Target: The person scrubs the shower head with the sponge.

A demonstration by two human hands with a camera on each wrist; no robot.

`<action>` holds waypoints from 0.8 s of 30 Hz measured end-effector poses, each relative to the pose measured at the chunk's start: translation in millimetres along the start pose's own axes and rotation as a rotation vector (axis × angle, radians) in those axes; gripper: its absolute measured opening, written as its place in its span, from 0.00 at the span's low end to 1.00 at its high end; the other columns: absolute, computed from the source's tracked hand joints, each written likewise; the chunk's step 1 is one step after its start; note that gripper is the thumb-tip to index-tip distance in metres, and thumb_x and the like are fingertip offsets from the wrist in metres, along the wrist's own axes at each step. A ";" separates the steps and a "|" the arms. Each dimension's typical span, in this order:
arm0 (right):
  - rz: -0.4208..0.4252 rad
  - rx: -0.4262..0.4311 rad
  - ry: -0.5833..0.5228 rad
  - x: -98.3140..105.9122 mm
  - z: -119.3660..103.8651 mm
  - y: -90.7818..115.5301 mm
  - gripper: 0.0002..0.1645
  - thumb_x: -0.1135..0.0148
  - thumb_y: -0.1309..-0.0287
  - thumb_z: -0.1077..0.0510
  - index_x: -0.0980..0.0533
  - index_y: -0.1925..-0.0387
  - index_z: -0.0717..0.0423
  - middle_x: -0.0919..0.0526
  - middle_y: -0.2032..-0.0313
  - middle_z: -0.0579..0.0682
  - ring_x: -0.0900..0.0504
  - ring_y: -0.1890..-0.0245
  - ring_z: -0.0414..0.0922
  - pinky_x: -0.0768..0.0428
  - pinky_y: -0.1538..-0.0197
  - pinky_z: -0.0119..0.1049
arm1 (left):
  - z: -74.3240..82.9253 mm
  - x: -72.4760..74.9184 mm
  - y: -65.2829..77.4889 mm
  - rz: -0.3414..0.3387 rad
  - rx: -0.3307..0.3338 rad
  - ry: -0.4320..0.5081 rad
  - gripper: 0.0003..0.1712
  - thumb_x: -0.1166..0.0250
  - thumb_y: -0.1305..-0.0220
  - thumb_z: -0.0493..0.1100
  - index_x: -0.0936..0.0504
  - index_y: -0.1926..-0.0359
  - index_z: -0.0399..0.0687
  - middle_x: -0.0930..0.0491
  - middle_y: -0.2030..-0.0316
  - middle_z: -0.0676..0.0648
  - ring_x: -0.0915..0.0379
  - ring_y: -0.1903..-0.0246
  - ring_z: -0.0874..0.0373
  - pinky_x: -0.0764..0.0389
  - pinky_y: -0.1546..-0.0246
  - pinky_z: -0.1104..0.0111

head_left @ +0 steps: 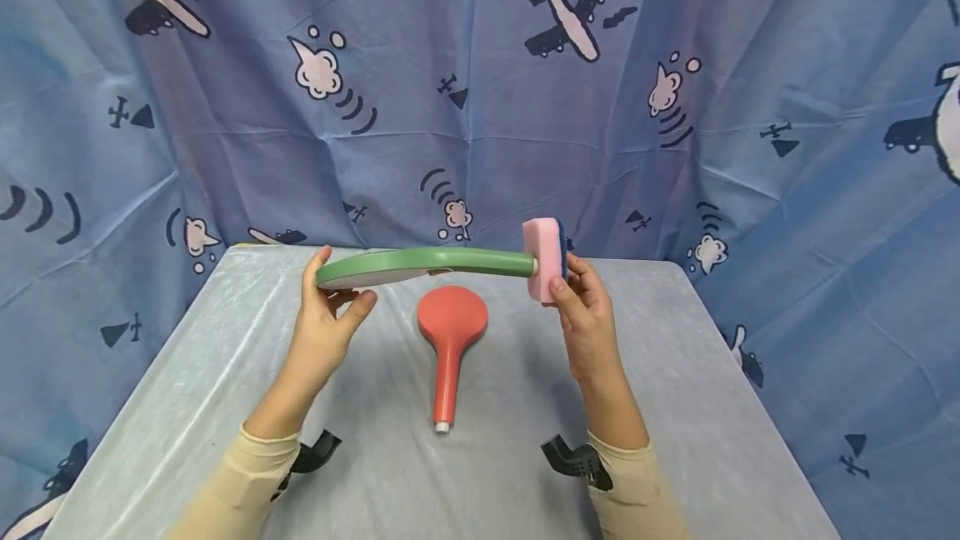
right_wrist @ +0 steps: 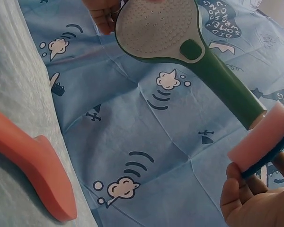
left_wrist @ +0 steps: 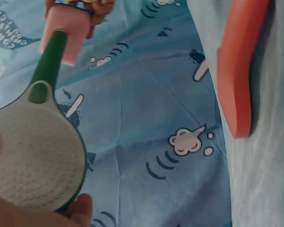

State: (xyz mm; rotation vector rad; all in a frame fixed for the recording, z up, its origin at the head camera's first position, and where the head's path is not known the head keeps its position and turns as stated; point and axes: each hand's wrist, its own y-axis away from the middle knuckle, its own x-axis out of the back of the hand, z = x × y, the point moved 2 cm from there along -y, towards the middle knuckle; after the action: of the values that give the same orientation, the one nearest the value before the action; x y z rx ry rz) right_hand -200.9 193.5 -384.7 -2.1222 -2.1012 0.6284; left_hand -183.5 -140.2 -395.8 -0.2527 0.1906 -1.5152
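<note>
A green shower head [head_left: 450,260] is held level above the table, its pale, nozzle-dotted face [left_wrist: 38,156] turned downward. My left hand [head_left: 322,336] grips the rim of its round end, fingers at the far edge and thumb beneath. In my right hand [head_left: 588,323] is a pink sponge [head_left: 542,261] with a dark blue scouring side [right_wrist: 270,153], pinched between thumb and fingers. The sponge's pink side meets the tip of the green handle. Below lies a red shower head [head_left: 452,317] on the table, its white-tipped handle pointing toward me.
A light grey cloth covers the table [head_left: 675,390]. Behind and at both sides hangs a blue curtain [head_left: 465,65] printed with planes and clouds. Black wrist mounts [head_left: 317,452] stick out from both sleeves over the table.
</note>
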 end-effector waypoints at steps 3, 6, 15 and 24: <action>0.001 0.027 -0.002 1.0 -0.3 -0.6 0.22 0.46 0.29 0.66 0.28 0.36 0.55 0.23 0.46 0.52 0.25 0.49 0.45 0.21 0.47 0.31 | 2.5 1.5 -1.2 -0.100 0.058 0.274 0.57 0.38 0.27 0.58 0.67 0.18 0.46 0.51 0.25 0.35 0.48 0.26 0.47 0.38 0.28 0.71; 0.006 0.056 -0.018 2.0 -0.5 -1.1 0.23 0.46 0.30 0.67 0.28 0.36 0.54 0.23 0.46 0.52 0.26 0.48 0.45 0.21 0.44 0.31 | 1.4 1.6 -4.1 -0.181 0.090 0.493 0.57 0.46 0.24 0.61 0.76 0.21 0.38 0.68 0.20 0.36 0.68 0.20 0.49 0.55 0.20 0.64; 0.042 0.107 -0.014 6.1 -0.1 -2.4 0.24 0.45 0.31 0.70 0.25 0.37 0.55 0.22 0.47 0.52 0.23 0.50 0.43 0.20 0.46 0.31 | -8.6 1.3 -7.9 -0.296 0.236 0.604 0.48 0.53 0.27 0.34 0.78 0.22 0.36 0.51 0.23 0.39 0.40 0.30 0.59 0.41 0.25 0.67; 0.051 0.143 0.056 9.8 -2.3 -2.2 0.27 0.43 0.33 0.71 0.27 0.34 0.59 0.22 0.47 0.53 0.23 0.52 0.44 0.19 0.50 0.29 | -4.7 8.3 -8.7 -0.411 0.206 0.644 0.40 0.51 0.31 0.24 0.56 0.22 0.34 0.31 0.33 0.47 0.25 0.42 0.59 0.23 0.39 0.69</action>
State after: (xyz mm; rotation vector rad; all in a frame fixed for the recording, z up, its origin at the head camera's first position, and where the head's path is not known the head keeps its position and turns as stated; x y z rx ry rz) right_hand -202.4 203.6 -383.9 -2.0963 -1.9177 0.6942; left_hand -192.7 -149.1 -397.6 0.3955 0.5115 -1.9741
